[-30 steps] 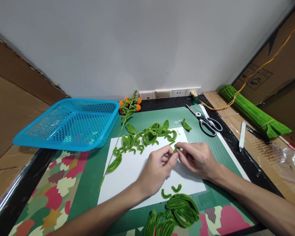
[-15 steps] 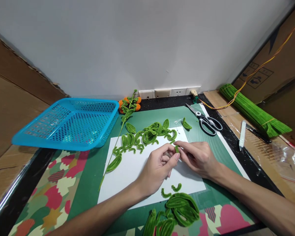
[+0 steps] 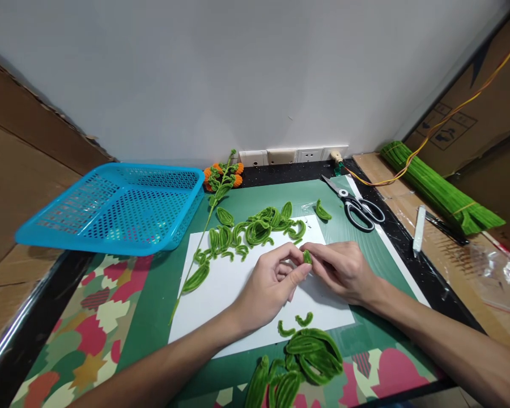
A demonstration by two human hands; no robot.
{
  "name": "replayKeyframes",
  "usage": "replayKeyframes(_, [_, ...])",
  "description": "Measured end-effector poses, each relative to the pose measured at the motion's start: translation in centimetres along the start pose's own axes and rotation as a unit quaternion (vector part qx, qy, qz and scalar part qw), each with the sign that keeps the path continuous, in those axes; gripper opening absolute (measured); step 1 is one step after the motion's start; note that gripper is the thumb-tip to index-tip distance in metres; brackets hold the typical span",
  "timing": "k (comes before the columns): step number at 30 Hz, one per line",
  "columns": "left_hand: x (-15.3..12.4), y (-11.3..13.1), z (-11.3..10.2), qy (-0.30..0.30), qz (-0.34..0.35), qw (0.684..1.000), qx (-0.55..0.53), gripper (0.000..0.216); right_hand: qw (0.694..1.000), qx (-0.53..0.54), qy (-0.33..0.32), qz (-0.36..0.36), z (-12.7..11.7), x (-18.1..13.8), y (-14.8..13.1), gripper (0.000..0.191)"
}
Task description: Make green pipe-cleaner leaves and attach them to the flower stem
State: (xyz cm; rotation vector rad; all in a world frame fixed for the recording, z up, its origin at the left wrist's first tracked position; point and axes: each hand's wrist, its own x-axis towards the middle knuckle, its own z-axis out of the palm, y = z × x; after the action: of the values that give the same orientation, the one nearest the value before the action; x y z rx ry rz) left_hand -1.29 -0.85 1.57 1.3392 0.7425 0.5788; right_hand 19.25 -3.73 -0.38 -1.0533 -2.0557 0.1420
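A short piece of fuzzy green pipe cleaner (image 3: 307, 257) is pinched between the fingertips of both hands, above a white sheet of paper (image 3: 233, 309). My left hand (image 3: 276, 283) grips it between thumb and index finger, the other fingers curled. From the other side, my right hand (image 3: 344, 271) closes its fingers around the same piece, part of which they hide. Just beyond the hands lies a row of green pipe-cleaner leaves and curls (image 3: 257, 231). Nearer to me are two small curls (image 3: 304, 319) and a pile of larger leaves (image 3: 314, 354).
A blue plastic basket (image 3: 170, 238) stands at left, beside an orange-flowered pipe-cleaner stem (image 3: 212, 207). Scissors (image 3: 359, 212) rest on the green mat at right. Past them are a white-handled cutter (image 3: 419, 229), a bundle of green pipe cleaners (image 3: 442, 190) and a yellow cord (image 3: 412, 156).
My hands stay together at the same spot, and the green piece has turned slightly in the fingertips. The whole view has shifted a little; the other things lie as before.
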Motion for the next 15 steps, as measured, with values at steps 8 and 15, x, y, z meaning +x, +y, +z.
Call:
replayKeyframes(8, [-0.26,0.06,-0.07,0.013,0.004,0.999,0.038,0.027,0.998,0.064,-0.015,0.002,0.05,-0.24,-0.28,0.019])
replayKeyframes(15, [-0.30,0.20,0.12,-0.001,-0.003,1.000,0.021,0.030,0.998,0.055,-0.006,0.028,0.04,-0.32,-0.17,0.019])
